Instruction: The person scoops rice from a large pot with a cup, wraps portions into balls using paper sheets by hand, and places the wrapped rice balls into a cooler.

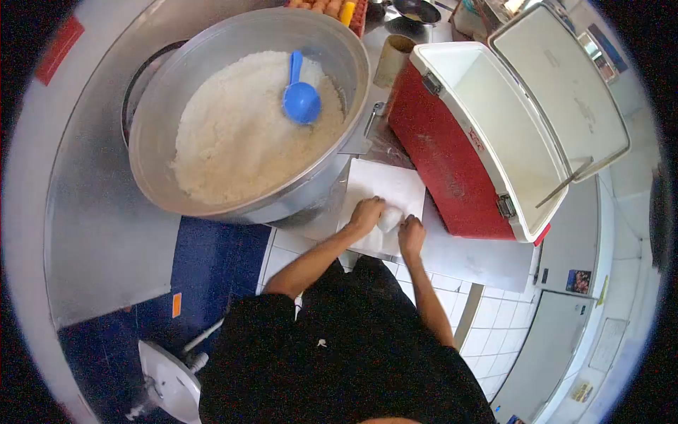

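Observation:
A large metal pot (248, 209) holds a heap of white rice (233, 134). On the rice lies a blue scoop (302, 102). In front of me, white paper sheets (378, 178) lie on the counter. Over them is a small white bundle (389, 218), possibly rice in thin plastic. My left hand (367, 214) is closed at the bundle's left edge, its fingers pinched. My right hand (411, 235) is closed at the bundle's right side. The fingertips are too small to show exactly what part they grip.
A red cooler (452, 159) with its white lid (565, 85) raised stands to the right, a stick leaning in it. Behind are a cylindrical container (394, 61), a black pan (417, 10) and a red crate (359, 20). A white sink (169, 381) is low at left.

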Action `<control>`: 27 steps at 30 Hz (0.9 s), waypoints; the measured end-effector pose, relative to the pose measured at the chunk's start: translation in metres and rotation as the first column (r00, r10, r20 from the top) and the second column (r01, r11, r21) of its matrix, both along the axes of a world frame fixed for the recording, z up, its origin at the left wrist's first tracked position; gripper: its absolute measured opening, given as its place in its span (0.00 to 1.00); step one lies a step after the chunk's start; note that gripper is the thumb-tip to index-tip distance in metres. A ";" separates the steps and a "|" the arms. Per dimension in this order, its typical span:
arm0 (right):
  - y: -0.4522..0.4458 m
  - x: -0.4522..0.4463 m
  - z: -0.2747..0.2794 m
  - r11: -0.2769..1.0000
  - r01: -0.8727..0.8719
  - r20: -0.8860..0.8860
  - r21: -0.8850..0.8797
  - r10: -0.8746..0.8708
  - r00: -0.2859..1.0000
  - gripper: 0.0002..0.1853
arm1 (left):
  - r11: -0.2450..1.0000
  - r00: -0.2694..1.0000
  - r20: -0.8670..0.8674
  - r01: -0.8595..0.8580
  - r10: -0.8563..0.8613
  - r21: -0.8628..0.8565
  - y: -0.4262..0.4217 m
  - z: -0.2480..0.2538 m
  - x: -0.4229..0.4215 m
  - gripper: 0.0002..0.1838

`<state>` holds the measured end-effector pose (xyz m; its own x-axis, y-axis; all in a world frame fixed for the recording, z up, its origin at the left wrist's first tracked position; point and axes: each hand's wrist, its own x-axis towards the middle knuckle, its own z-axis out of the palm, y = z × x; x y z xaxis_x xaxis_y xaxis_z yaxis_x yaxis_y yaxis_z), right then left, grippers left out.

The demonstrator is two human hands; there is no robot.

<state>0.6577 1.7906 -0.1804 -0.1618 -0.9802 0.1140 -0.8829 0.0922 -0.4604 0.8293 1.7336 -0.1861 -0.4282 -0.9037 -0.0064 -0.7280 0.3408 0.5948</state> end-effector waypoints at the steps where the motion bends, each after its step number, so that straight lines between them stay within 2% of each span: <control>1: 0.016 0.013 0.003 0.997 0.048 0.049 -0.052 -0.046 0.998 0.04 | 0.997 0.989 -0.139 -0.052 0.045 -0.051 0.024 -0.007 0.008 0.11; 2: 0.029 0.022 -0.007 0.987 0.052 0.112 -0.155 -0.035 0.993 0.07 | 0.990 0.956 -0.280 -0.111 0.082 -0.089 0.044 -0.013 0.012 0.12; 3: 0.039 0.031 -0.013 0.964 0.060 0.169 -0.260 -0.016 0.986 0.11 | 0.992 0.959 -0.277 -0.090 0.063 -0.086 0.058 -0.013 0.012 0.12; 5: 0.057 0.049 -0.017 0.963 0.070 0.171 -0.258 -0.025 0.985 0.18 | 0.947 0.924 -0.375 -0.188 0.081 -0.259 0.078 -0.013 0.009 0.24; 6: 0.059 0.048 -0.013 0.981 0.057 0.177 -0.183 -0.024 0.984 0.22 | 0.962 0.956 -0.281 -0.155 0.088 -0.225 0.083 -0.013 0.009 0.33; 7: 0.056 0.048 -0.012 0.981 0.070 0.174 -0.181 -0.038 0.984 0.22 | 0.965 0.956 -0.283 -0.142 0.076 -0.222 0.085 -0.014 0.002 0.33; 9: 0.029 0.047 -0.019 0.958 0.273 0.408 -0.087 -0.216 0.887 0.21 | 0.968 0.887 -0.410 -0.249 0.213 -0.035 0.077 -0.009 -0.010 0.34; 10: 0.017 0.043 -0.022 0.947 0.319 0.528 0.042 -0.292 0.798 0.22 | 0.971 0.891 -0.412 -0.233 0.191 -0.053 0.070 -0.004 -0.014 0.34; 11: 0.008 0.041 -0.016 0.943 0.333 0.535 0.018 -0.290 0.793 0.22 | 0.941 0.729 -0.594 -0.255 0.340 0.224 0.061 0.000 -0.020 0.34; 12: 0.003 0.041 -0.012 0.929 0.331 0.715 0.163 -0.343 0.610 0.23 | 0.850 0.525 -0.681 -0.190 0.511 0.491 0.055 0.005 -0.025 0.35; 13: -0.006 0.040 -0.007 0.913 0.283 0.838 0.295 -0.389 0.383 0.24 | 0.786 0.382 -0.696 -0.164 0.608 0.597 0.049 0.007 -0.031 0.33; 14: -0.006 0.037 -0.013 0.932 0.284 0.900 0.224 -0.310 0.307 0.23 | 0.715 0.221 -0.683 -0.130 0.696 0.686 0.042 0.002 -0.038 0.33; 15: -0.005 0.037 0.018 0.960 0.267 0.947 0.088 -0.163 0.276 0.24 | 0.736 0.225 -0.703 -0.127 0.674 0.665 0.034 0.019 -0.042 0.33; 17: -0.002 0.041 0.093 0.955 0.248 0.901 -0.160 0.039 0.431 0.26 | 0.878 0.383 -0.790 -0.202 0.479 0.435 0.032 0.089 -0.050 0.29; 18: -0.001 0.037 0.133 0.949 0.223 0.841 -0.224 0.073 0.535 0.27 | 0.917 0.443 -0.806 -0.246 0.393 0.313 0.033 0.118 -0.054 0.28; 19: 0.001 0.031 0.167 0.937 0.202 0.769 -0.285 0.098 0.632 0.28 | 0.927 0.452 -0.811 -0.230 0.371 0.296 0.037 0.145 -0.060 0.28; 20: 0.000 0.028 0.191 0.927 0.225 0.788 -0.299 0.107 0.606 0.27 | 0.948 0.383 -0.870 -0.181 0.312 0.260 0.043 0.170 -0.068 0.30; 21: -0.006 0.021 0.202 0.862 0.224 0.780 -0.455 0.264 0.568 0.27 | 0.966 0.308 -0.917 -0.131 0.253 0.223 0.047 0.190 -0.076 0.31; 22: -0.010 0.012 0.218 0.817 0.254 0.788 -0.517 0.340 0.513 0.26 | 0.971 0.320 -0.918 -0.110 0.236 0.211 0.051 0.205 -0.082 0.31; 23: -0.012 0.001 0.236 0.769 0.285 0.786 -0.572 0.415 0.457 0.26 | 0.988 0.273 -0.949 -0.026 0.156 0.155 0.053 0.217 -0.086 0.32; 24: -0.011 -0.016 0.254 0.762 0.295 0.785 -0.576 0.416 0.459 0.26 | 0.994 0.213 -0.973 0.046 0.084 0.096 0.055 0.231 -0.094 0.34; 26: -0.008 -0.057 0.289 0.800 0.005 0.611 -0.600 0.454 0.648 0.24 | 0.993 0.234 -0.969 0.066 0.078 0.096 0.061 0.269 -0.104 0.35; 27: -0.011 -0.077 0.307 0.845 -0.052 0.624 -0.532 0.432 0.651 0.22 | 0.993 0.252 -0.965 0.067 0.079 0.098 0.065 0.289 -0.103 0.35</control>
